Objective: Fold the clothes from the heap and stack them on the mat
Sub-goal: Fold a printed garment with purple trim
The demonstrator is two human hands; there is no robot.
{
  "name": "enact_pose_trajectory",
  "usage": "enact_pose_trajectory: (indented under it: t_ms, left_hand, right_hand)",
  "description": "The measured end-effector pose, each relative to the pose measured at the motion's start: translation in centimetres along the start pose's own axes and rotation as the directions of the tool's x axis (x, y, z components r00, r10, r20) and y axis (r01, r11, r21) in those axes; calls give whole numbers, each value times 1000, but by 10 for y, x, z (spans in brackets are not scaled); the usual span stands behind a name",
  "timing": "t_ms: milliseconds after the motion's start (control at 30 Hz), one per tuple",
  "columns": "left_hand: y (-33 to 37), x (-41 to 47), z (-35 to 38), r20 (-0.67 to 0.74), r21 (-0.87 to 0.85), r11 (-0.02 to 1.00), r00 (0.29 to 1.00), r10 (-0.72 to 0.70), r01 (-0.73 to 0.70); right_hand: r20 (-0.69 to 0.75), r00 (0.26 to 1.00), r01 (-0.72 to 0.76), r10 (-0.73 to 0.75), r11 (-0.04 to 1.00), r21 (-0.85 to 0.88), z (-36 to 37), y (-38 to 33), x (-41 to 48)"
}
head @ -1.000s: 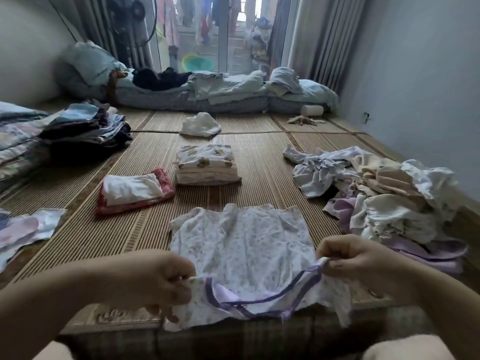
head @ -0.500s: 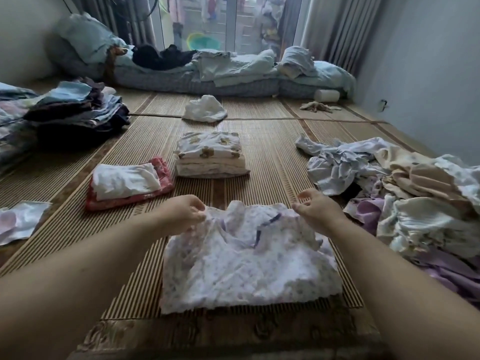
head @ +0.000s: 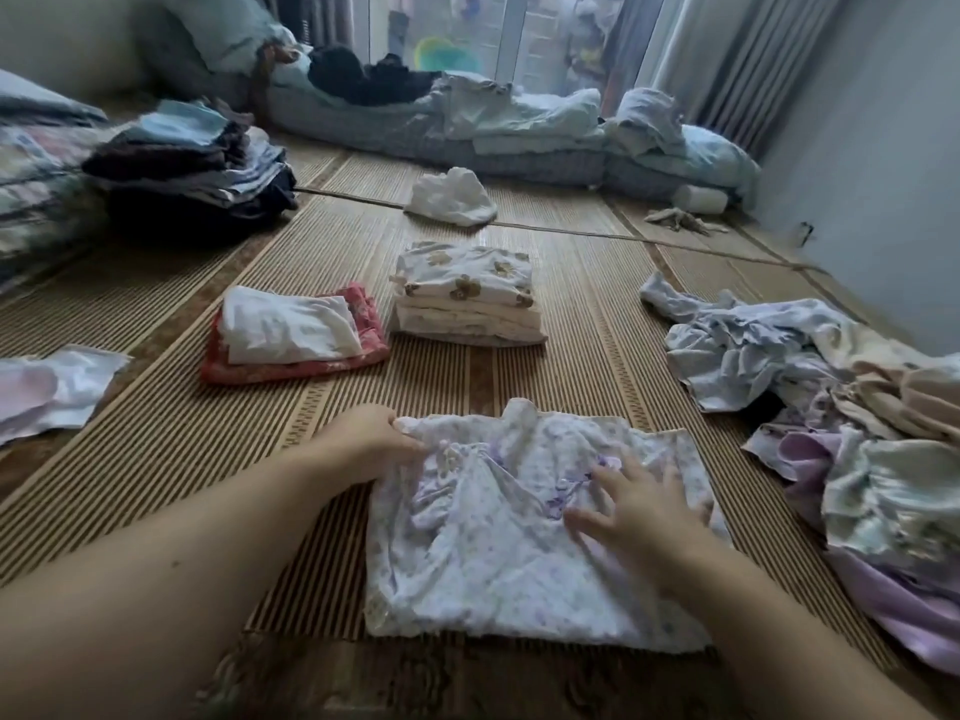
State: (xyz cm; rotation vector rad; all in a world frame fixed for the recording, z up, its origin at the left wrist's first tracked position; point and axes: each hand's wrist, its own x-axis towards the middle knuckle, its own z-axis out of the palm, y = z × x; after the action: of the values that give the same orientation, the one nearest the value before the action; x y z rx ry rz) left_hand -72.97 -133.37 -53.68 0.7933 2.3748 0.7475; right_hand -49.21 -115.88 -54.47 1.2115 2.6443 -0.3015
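A white garment with small purple print and purple trim (head: pixel 498 553) lies folded in half on the woven mat (head: pixel 156 459) right in front of me. My left hand (head: pixel 363 444) grips its far left corner. My right hand (head: pixel 639 506) lies flat on the cloth near the purple collar, fingers spread. The heap of unfolded clothes (head: pixel 831 407) sprawls to the right. Ahead stand two folded stacks: a cream flower-print stack (head: pixel 467 298) and a white piece on red cloth (head: pixel 291 335).
A tall stack of dark and blue folded clothes (head: pixel 192 168) sits at the far left. A crumpled white piece (head: pixel 452 197) lies further ahead. Pale pink-white cloth (head: pixel 52 387) is at the left edge. A low mattress with bedding (head: pixel 493 132) runs along the window.
The near half of the garment was lifted and folded over onto the far half. My right hand then let go and moved back to press flat on the cloth; my left stays at the far corner.
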Motion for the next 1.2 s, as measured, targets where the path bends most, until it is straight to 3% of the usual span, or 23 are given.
enact_pose_trajectory:
  t_ms: [67, 133, 233, 333, 567, 633, 733, 833, 900, 967, 1067, 1133, 1200]
  left_hand:
    - [6, 1, -4, 15, -126, 992, 1000, 20, -18]
    - [8, 1, -13, 31, -175, 984, 999, 45, -39]
    - [2, 5, -26, 135, -304, 952, 989, 68, -24]
    - [-14, 12, -34, 176, -466, 885, 979, 104, -11]
    - [-26, 35, -41, -223, -577, 804, 975, 14, -144]
    - [-24, 35, -41, -292, -460, 874, 956, 19, -158]
    - [-9, 21, -38, -296, -5, 969, 926, 236, -248]
    - [13, -8, -23, -141, 225, 822, 817, 559, -523]
    - [23, -24, -1, -7, 297, 722, 754, 656, -625]
    - [27, -32, 23, 81, 404, 717, 803, 591, -568]
    - [32, -30, 43, 102, 505, 781, 925, 367, -366]
    - [34, -24, 46, 48, 522, 798, 944, 326, -302]
    - [32, -17, 48, 27, 434, 860, 958, 287, -270]
  right_hand:
    - [-129, 987, 99, -93, 994, 40, -8, -26, -1]
    - [-151, 960, 252, -237, 963, 94, -11, -58, 1]
    - [68, 944, 304, -322, 934, 189, -3, -96, 4]
    - [193, 942, 259, -275, 960, 104, 20, -104, 7]
    - [221, 941, 244, -257, 966, 84, 28, -100, 6]
    - [202, 940, 258, -276, 960, 110, 22, -101, 1]
    - [46, 958, 269, -285, 939, 213, 10, -90, -12]
    - [-160, 965, 242, -206, 935, 259, 2, -59, -33]
    - [-238, 962, 196, -133, 945, 261, -4, -36, -38]
    - [-231, 973, 76, -11, 958, 275, -11, -17, -30]
    - [-107, 980, -138, 170, 956, 257, -20, 4, -10]
    - [-37, 971, -221, 235, 950, 222, -21, 17, -2]
    - [2, 970, -236, 242, 945, 227, -22, 27, 5]
